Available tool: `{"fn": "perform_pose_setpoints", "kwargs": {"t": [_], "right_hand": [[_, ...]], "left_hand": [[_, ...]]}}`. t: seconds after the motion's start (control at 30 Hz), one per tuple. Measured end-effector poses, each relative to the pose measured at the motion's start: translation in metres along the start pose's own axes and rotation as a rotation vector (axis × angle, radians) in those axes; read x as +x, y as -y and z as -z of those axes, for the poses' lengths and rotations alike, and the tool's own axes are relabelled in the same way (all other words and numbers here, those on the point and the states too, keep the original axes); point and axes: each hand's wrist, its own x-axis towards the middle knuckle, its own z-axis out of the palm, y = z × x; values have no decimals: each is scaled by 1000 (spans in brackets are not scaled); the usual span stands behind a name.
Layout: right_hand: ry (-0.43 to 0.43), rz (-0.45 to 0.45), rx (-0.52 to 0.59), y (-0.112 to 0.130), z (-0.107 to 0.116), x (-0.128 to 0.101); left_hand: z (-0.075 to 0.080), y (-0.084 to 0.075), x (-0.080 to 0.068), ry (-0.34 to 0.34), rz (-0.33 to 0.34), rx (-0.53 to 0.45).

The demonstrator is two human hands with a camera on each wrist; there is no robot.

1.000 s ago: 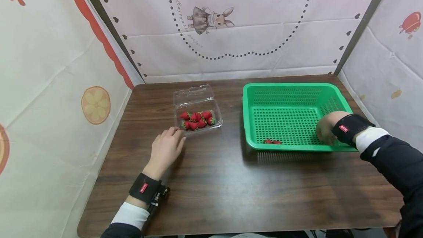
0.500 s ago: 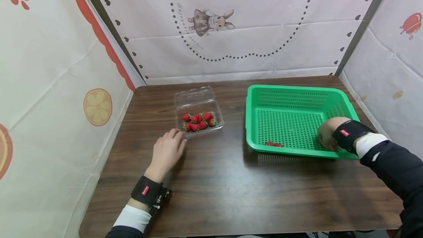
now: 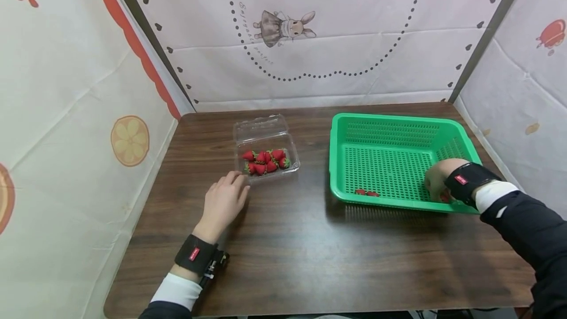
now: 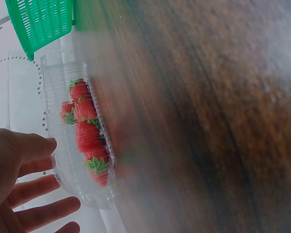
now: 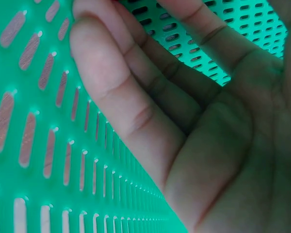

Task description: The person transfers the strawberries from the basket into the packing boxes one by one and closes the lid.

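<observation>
Left hand: the left hand (image 3: 223, 201) lies flat on the table (image 3: 283, 255), fingers relaxed and a little spread, fingertips just beside the near left corner of the clamshell box (image 3: 266, 154) — it holds nothing.
Clamshell box: clear plastic, lid hinged open toward the table's far edge; a heap of strawberries (image 3: 266, 161) fills it.
Basket: the green basket (image 3: 400, 122) stands toward the table's right edge; two strawberries in the basket (image 3: 366, 193) lie against its near wall.
Right hand: the right hand (image 3: 438, 180) is in the basket's near right corner, fingers curled toward the mesh floor; whether it pinches anything cannot be told.
Views: the left wrist view alone shows the berries' green caps; the right wrist view shows only bent fingers (image 5: 136, 97) against green mesh.
Change: both hands stay where they were half a second ago — box and basket unmoved.
</observation>
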Motion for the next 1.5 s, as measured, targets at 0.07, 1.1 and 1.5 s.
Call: {"fn": "perform_pose_setpoints", "kwargs": {"t": [0.07,1.1,1.5], "right_hand": [[1,-9,-2,0,0,1],[-345,249,-241,92,127,-12],[-511,444,-381,207,165,12]], "left_hand": [[0,0,0,5,4,-1],[0,2,-3,38,21,18],[1,3,-7,49,5,24]]}}
